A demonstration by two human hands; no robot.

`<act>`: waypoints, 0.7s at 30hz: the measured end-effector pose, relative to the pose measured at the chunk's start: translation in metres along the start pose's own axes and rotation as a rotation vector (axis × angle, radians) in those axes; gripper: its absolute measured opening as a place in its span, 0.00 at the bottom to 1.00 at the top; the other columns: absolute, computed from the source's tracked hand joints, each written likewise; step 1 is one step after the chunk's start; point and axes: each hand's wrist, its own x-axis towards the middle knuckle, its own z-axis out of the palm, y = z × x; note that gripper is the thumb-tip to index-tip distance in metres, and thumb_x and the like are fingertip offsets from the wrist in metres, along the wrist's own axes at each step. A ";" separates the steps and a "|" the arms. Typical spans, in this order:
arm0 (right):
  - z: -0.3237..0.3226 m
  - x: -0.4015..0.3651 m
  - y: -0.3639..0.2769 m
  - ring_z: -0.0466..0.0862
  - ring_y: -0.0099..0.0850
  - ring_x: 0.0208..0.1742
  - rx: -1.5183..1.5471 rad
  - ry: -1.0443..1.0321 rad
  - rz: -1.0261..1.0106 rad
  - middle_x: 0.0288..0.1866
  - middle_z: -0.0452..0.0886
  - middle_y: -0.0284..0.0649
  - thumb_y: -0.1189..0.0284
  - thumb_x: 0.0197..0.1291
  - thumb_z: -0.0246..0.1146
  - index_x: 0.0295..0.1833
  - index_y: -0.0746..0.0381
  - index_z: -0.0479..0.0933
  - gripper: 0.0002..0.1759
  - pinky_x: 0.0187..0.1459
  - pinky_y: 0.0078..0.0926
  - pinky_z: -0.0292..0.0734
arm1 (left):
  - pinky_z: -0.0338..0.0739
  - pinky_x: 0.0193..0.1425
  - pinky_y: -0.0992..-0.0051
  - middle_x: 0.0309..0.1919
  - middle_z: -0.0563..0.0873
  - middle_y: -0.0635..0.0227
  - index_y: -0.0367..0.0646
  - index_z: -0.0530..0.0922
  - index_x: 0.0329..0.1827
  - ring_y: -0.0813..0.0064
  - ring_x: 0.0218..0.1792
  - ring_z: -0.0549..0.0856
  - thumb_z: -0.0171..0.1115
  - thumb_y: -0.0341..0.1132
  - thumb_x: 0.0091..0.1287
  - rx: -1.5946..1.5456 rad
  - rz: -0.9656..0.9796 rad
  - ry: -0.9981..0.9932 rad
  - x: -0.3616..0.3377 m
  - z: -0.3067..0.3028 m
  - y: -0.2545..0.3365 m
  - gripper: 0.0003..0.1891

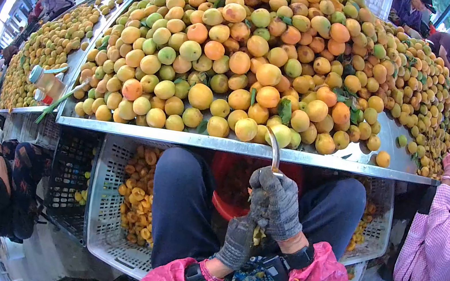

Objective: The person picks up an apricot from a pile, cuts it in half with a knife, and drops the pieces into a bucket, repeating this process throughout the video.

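Note:
My right hand, in a grey glove, is closed around a curved knife. Its thin hooked blade points up in front of the metal table edge, and its handle is hidden in the fingers. Lower and to the left, my left hand, also gloved, is held closed against the right one. A little pale yellow shows between the two hands, too small to name. Right beyond the blade lies a large heap of apricots, orange, yellow and green, with a few leaves. A red tub stands between my knees, partly hidden by the hands.
The metal table edge runs across in front. A white crate of halved apricots stands left of my legs, another white crate to the right. A jar lies at the left. People sit working on both sides.

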 end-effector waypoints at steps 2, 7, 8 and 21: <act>0.002 0.000 0.000 0.68 0.14 0.15 -0.108 0.055 -0.080 0.20 0.71 0.27 0.57 0.66 0.60 0.35 0.60 0.76 0.17 0.16 0.14 0.62 | 0.77 0.39 0.62 0.36 0.83 0.56 0.41 0.76 0.51 0.57 0.41 0.83 0.76 0.36 0.43 0.184 0.073 0.074 0.000 0.005 0.000 0.30; -0.010 0.004 0.002 0.63 0.16 0.09 0.367 0.125 0.244 0.16 0.64 0.24 0.55 0.67 0.58 0.37 0.58 0.73 0.16 0.09 0.16 0.57 | 0.74 0.31 0.60 0.25 0.82 0.58 0.42 0.78 0.50 0.53 0.27 0.81 0.66 0.32 0.53 0.104 0.171 0.218 0.009 0.015 0.004 0.19; -0.010 0.004 0.004 0.63 0.16 0.09 0.369 0.128 0.243 0.16 0.64 0.24 0.55 0.67 0.58 0.37 0.58 0.73 0.16 0.09 0.16 0.57 | 0.74 0.31 0.60 0.23 0.82 0.58 0.42 0.78 0.50 0.53 0.25 0.81 0.64 0.32 0.55 0.100 0.163 0.224 0.009 0.018 0.004 0.17; -0.032 0.030 -0.029 0.77 0.29 0.15 -0.286 0.330 -0.628 0.19 0.77 0.36 0.62 0.62 0.65 0.37 0.61 0.78 0.12 0.17 0.26 0.71 | 0.78 0.33 0.77 0.35 0.81 0.67 0.39 0.76 0.48 0.78 0.29 0.81 0.45 0.39 0.76 -0.740 -0.228 0.144 0.052 -0.030 0.032 0.14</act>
